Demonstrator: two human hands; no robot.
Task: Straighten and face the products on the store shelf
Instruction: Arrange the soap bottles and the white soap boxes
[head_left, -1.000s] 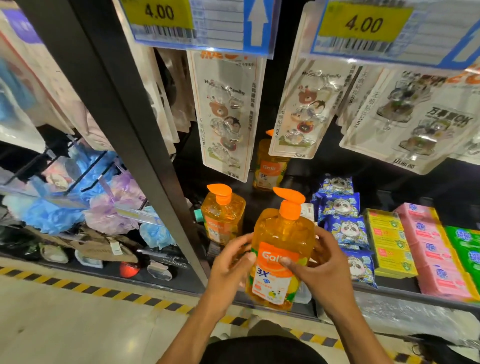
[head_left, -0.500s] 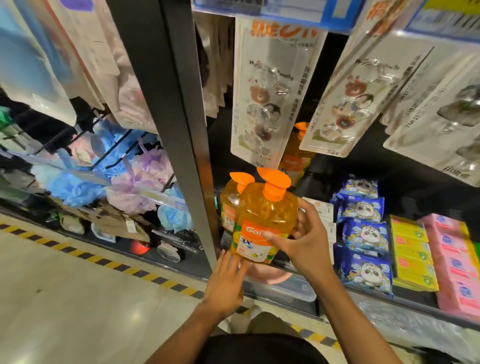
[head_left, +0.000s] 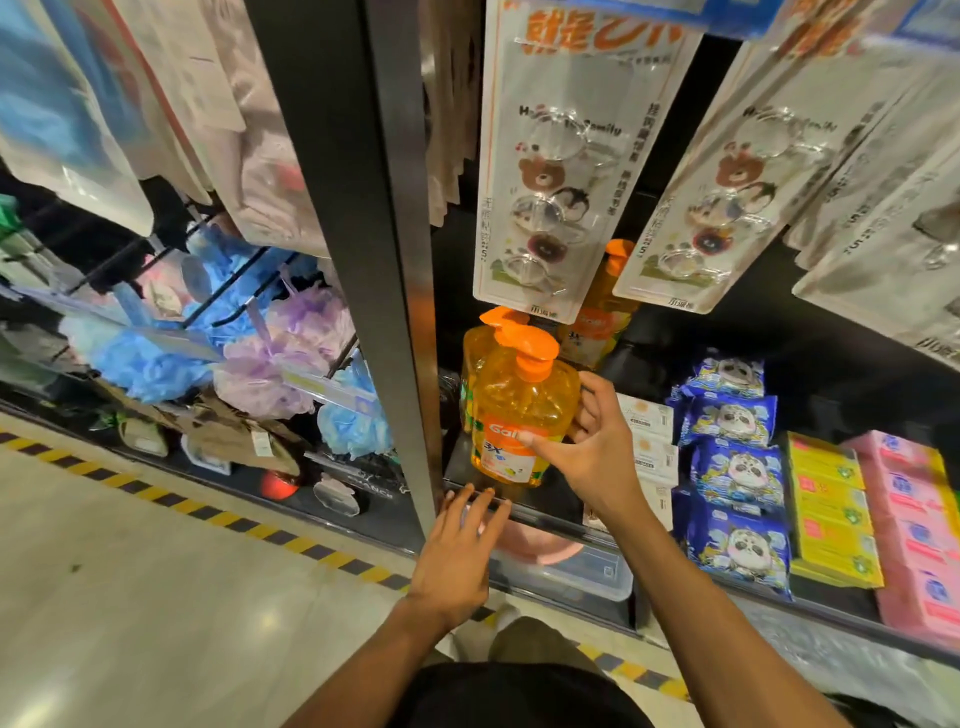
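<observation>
Translucent orange pump bottle (head_left: 519, 405), masking its twin (head_left: 470, 364), sits gripped by curled fingers of the right hand (head_left: 597, 457), straight fingers of the left hand (head_left: 457, 556) touching the shelf lip (head_left: 556, 517).

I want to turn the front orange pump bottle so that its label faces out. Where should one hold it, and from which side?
Probably the front bottle by its wide body, from its right, where the right hand grips it. The black post stands close on its left, and the pump head is narrow and might swivel.
</observation>
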